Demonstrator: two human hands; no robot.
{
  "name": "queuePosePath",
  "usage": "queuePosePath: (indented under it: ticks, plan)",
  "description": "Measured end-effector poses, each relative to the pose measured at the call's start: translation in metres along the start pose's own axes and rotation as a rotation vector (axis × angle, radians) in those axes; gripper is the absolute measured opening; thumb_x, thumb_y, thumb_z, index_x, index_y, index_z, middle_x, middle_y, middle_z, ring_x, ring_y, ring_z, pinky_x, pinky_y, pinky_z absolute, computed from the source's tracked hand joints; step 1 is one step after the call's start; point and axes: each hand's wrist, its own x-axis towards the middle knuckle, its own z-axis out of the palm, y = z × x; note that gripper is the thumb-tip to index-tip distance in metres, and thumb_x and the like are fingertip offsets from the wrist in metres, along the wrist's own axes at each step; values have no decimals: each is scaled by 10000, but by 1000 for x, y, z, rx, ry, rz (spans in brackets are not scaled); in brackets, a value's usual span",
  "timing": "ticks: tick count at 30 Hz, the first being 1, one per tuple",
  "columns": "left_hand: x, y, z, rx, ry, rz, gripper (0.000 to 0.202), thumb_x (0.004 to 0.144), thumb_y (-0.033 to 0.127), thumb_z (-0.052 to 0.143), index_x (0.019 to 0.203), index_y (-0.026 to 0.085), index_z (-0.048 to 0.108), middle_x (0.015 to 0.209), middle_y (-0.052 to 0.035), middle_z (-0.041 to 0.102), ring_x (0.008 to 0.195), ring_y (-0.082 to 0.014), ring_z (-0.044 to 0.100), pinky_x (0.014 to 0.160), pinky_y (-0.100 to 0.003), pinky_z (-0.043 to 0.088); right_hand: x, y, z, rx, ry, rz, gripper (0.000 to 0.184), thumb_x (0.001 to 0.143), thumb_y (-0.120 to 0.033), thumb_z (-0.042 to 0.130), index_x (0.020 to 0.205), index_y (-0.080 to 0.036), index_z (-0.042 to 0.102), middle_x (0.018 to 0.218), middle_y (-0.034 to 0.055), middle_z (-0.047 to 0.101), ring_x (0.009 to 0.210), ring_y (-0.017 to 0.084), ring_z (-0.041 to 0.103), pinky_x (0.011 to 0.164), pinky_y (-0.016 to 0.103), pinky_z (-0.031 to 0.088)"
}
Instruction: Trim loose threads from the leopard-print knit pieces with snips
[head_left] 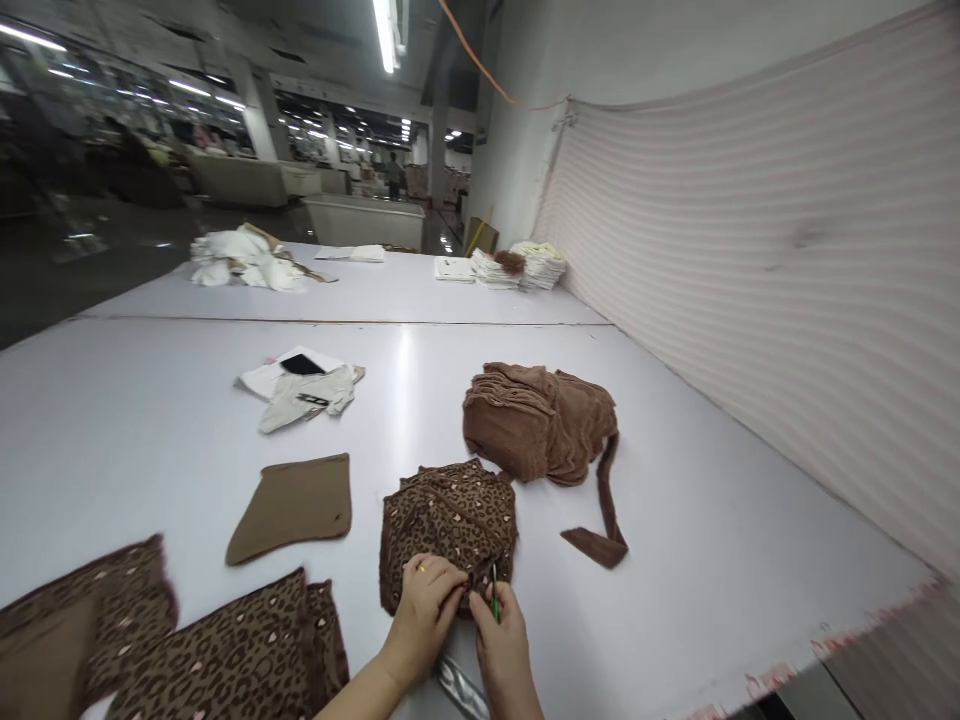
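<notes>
Leopard-print cloth is pinched right at the fingers: the left hand (427, 600) has closed on the near edge of the leopard stack (448, 528), while the right hand (501, 630) grips a small green-handled tool (494, 600) beside it, tip at the same edge. This looks like trimming or separating a piece; steady, small moves are called for. Just beyond lies the brown bundle (536, 420), left a tan cut piece (294, 505), all on the white desk (712, 520).

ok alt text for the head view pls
Two bare hands, left hand and right hand, pinch the near edge of a leopard-print fabric stack on a white table; the right holds a small green tool. A plain brown bundle lies behind.
</notes>
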Motion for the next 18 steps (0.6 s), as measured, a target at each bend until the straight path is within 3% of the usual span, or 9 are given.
queuePosePath:
  ticks: [2,4,7,9,11,14,18]
  plan:
    - [-8,2,-13,-8,112,-102,291,914,242,399,1190,245,490,1143,-75,612,1090,-195,548,957,-417,449,-8,-22,20,46,-5,-36,326,619,-406,723,713,-238,460,654,-84,446,527,74,417,471,189,377]
    - [-24,7,-25,1,166,-147,426,893,341,439,1289,199,378,1320,-139,487,1242,-230,447,993,-435,454,-21,-44,36,90,-77,11,336,649,-410,716,804,-251,464,658,-106,428,401,28,282,349,170,234]
    - [-51,16,-31,104,178,-187,613,775,440,596,1273,151,386,1374,-188,415,1297,-303,385,1006,-512,444,-39,-68,49,117,-241,92,361,649,-395,742,825,-236,471,582,-122,396,339,0,203,311,160,148]
    - [-62,15,-30,222,200,-335,457,764,278,614,1188,165,487,1295,-169,505,1233,-267,467,982,-434,488,-45,-73,57,93,-357,149,345,655,-383,747,786,-224,469,509,-135,355,318,1,186,304,159,139]
    - [-67,9,-41,283,255,-488,319,766,69,505,1043,209,576,1112,-109,628,1065,-182,585,875,-299,549,-48,-73,69,81,-428,185,343,654,-348,755,747,-223,449,473,-147,306,318,3,178,314,152,171]
    - [-71,-3,-95,245,454,-555,404,742,-39,367,951,212,604,917,-40,676,885,-135,633,795,-248,561,-52,-73,97,95,-466,187,341,668,-304,748,752,-231,426,464,-154,273,338,11,184,353,138,233]
    - [-84,-9,-204,251,534,-489,400,800,21,352,1070,191,594,1100,-35,629,1071,-151,570,963,-332,486,-59,-83,138,100,-584,93,312,702,-310,726,821,-247,444,509,-142,328,355,22,212,351,144,195]
